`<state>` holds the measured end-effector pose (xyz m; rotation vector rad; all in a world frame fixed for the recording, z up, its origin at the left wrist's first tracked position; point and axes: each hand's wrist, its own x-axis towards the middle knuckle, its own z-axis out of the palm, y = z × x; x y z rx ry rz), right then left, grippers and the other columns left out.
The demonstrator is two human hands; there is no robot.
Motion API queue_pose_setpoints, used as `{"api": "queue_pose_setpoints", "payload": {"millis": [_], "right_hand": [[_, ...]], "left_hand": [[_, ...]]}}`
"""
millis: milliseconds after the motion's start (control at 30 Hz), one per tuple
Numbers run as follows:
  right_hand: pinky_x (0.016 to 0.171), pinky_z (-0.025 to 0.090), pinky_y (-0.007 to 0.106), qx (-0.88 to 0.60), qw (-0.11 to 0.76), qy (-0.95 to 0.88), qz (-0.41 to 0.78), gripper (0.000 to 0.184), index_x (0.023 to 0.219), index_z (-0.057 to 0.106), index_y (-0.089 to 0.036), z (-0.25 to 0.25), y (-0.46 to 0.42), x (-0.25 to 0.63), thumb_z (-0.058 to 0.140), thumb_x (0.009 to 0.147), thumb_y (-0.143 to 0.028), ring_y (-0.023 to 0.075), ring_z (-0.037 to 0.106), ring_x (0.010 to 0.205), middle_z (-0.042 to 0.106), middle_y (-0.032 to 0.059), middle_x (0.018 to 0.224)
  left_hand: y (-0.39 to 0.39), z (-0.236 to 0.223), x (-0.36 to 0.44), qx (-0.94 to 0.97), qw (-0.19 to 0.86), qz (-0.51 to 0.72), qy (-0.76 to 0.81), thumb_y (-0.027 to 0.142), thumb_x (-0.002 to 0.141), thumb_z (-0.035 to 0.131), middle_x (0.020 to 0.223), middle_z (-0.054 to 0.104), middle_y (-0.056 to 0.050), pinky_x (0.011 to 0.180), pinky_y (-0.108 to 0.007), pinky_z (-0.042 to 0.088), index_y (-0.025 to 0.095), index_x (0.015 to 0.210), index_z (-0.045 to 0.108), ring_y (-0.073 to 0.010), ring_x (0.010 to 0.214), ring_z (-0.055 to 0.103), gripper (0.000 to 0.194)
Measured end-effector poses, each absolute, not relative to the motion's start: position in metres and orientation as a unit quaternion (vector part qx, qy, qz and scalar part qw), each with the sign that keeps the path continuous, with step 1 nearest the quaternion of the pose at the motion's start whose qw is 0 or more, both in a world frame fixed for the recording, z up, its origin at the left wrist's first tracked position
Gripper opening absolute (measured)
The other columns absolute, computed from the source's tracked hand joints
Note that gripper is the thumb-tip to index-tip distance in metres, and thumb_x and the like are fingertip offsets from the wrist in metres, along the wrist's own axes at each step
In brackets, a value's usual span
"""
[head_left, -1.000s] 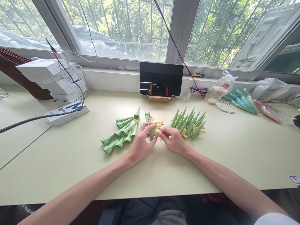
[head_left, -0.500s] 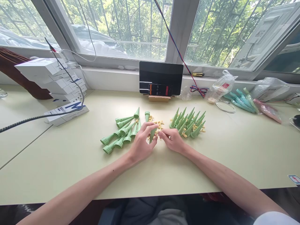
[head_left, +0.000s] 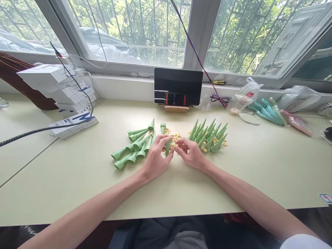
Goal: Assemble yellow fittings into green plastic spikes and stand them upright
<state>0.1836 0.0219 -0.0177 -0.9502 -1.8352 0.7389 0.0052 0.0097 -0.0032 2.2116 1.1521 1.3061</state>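
Observation:
My left hand (head_left: pixel 157 155) is closed on a green plastic watering spike (head_left: pixel 168 148), held between thumb and fingers with its tip toward me. Close beside it, my right hand (head_left: pixel 191 152) pinches a small yellow valve (head_left: pixel 174 145) against the spike's side; whether it is seated in a hole I cannot tell. Behind my fingers lies a scatter of small yellow valves (head_left: pixel 177 136), partly hidden. Left of my hands is a loose heap of green spikes (head_left: pixel 140 141). On the right, several green spikes with yellow valves fitted (head_left: pixel 209 135) lie in a cluster.
A phone showing a timer (head_left: pixel 177 99) leans on a black screen (head_left: pixel 178 81) at the back. White boxes (head_left: pixel 70 91) are stacked at the left, with a dark cable (head_left: pixel 46 129) across them. Plastic bags (head_left: pixel 245 97) and teal packets (head_left: pixel 268 111) lie at the back right.
My right hand's fingers have shifted slightly, and the yellow valve now shows more plainly between them and the spike. My left hand keeps its hold almost unmoved.

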Motion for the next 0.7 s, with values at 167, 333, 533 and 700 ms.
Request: {"api": "queue_pose_setpoints", "payload": {"millis": [167, 333, 533, 700], "right_hand": [[0.048, 0.037, 0.024, -0.38, 0.456, -0.745, 0.306, 0.024, 0.091, 0.054, -0.019, -0.0187, 0.0219, 0.183, 0.055, 0.094, -0.043, 0.0094, 0.047, 0.05, 0.055, -0.0019, 0.069], [0.051, 0.037, 0.024, -0.373, 0.452, -0.756, 0.291, 0.026, 0.084, 0.056, -0.019, -0.0206, 0.0237, 0.1834, 0.051, 0.097, -0.041, 0.0103, 0.045, 0.053, 0.055, -0.0012, 0.067], [0.051, 0.033, 0.024, -0.38, 0.439, -0.77, 0.265, 0.039, 0.072, 0.052, -0.019, -0.0202, 0.0244, 0.1842, 0.044, 0.1, -0.044, 0.0098, 0.038, 0.051, 0.047, -0.0031, 0.059], [0.051, 0.034, 0.025, -0.376, 0.438, -0.772, 0.265, 0.041, 0.067, 0.049, -0.019, -0.0192, 0.0244, 0.1838, 0.042, 0.101, -0.042, 0.0098, 0.038, 0.05, 0.044, -0.0038, 0.055]], "left_hand": [[0.0096, -0.0034, 0.0054, 0.773, 0.168, 0.457, 0.407, 0.011, 0.085, 0.061, 0.118, 0.058, -0.009, 0.073, -0.029, 0.059, 0.022, 0.118, 0.059, -0.0179, 0.097, 0.063, 0.035], [0.01, -0.0051, 0.0053, 0.775, 0.168, 0.455, 0.405, 0.011, 0.084, 0.06, 0.118, 0.058, -0.008, 0.073, -0.029, 0.059, 0.022, 0.118, 0.06, -0.0162, 0.093, 0.063, 0.035], [0.0107, -0.0079, 0.0044, 0.779, 0.174, 0.449, 0.401, 0.011, 0.082, 0.062, 0.12, 0.057, -0.008, 0.074, -0.029, 0.059, 0.023, 0.118, 0.06, -0.0161, 0.093, 0.063, 0.038], [0.0107, -0.0075, 0.0043, 0.779, 0.177, 0.447, 0.402, 0.01, 0.082, 0.062, 0.121, 0.057, -0.008, 0.074, -0.029, 0.059, 0.023, 0.119, 0.059, -0.0161, 0.093, 0.063, 0.039]]}}
